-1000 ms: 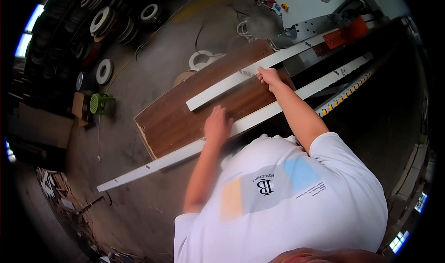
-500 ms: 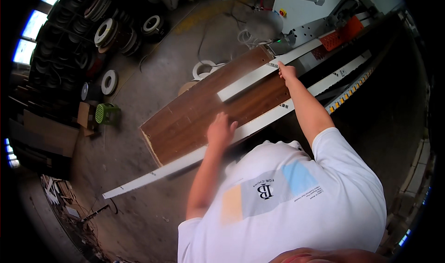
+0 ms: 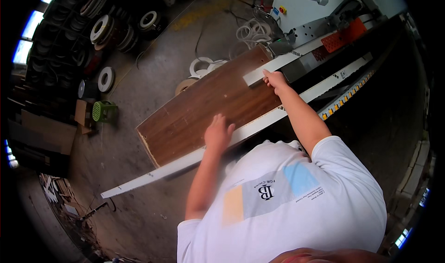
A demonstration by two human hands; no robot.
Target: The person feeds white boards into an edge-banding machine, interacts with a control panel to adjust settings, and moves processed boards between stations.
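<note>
A short white strip point(image 3: 282, 60) lies along the far right part of a brown wood-grain board point(image 3: 190, 114). Its far end reaches toward an orange perforated guard point(image 3: 340, 35) on the machine. My right hand point(image 3: 276, 80) has its fingers closed at the strip's near end; how far they wrap under it is hidden. Over the near edge of the board, my left hand point(image 3: 219, 132) is open with fingers outstretched, holding nothing. Below it a long white strip point(image 3: 255, 125) runs along the board's near edge and sticks out well past its left end.
The white machine body point(image 3: 310, 8) stands at the far right, with a yellow-ringed red button. A rail with yellow pieces point(image 3: 345, 98) runs right of my arm. Pale coils point(image 3: 252, 31) lie behind the board. Rolls, a green stool point(image 3: 104, 111) and dark shelving stand left.
The short white strip has slid up and right along the board toward the orange guard. My right hand has shifted slightly left, onto its near end. My left hand has hardly moved.
</note>
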